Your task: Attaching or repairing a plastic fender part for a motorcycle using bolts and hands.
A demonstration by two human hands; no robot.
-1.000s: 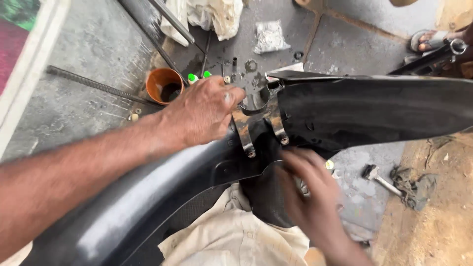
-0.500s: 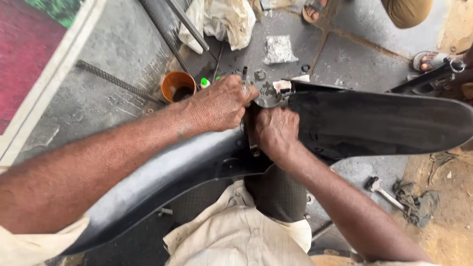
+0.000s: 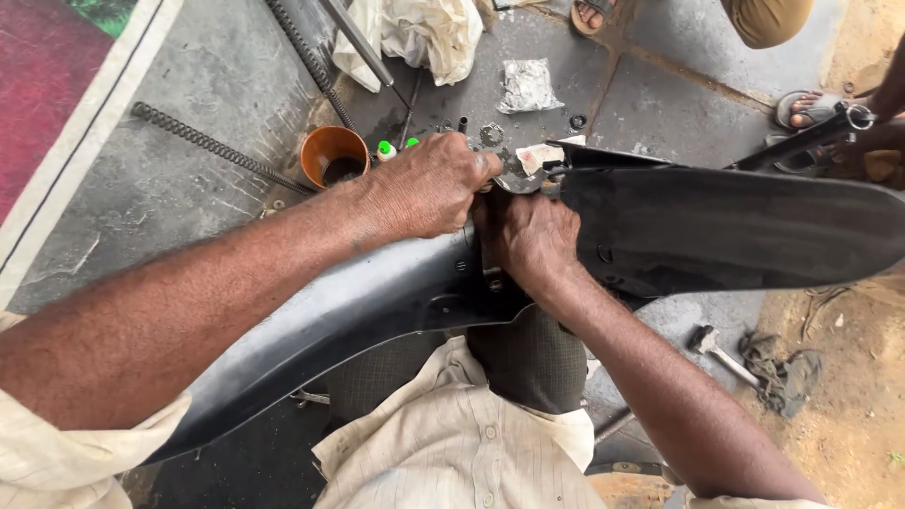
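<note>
Both hands meet at the middle of a long black mudguard (image 3: pixel 716 226) that lies across the person's knees. The left hand (image 3: pixel 429 186) is curled tight over its upper edge, fingers closed on a small metal bracket (image 3: pixel 514 172) there (what exactly they pinch is hidden). The right hand (image 3: pixel 533 236) is clenched too, pressed against the mudguard just below the left, knuckles up. Behind them on the floor stand an orange cup (image 3: pixel 335 155) and a long spring (image 3: pixel 212 146).
</note>
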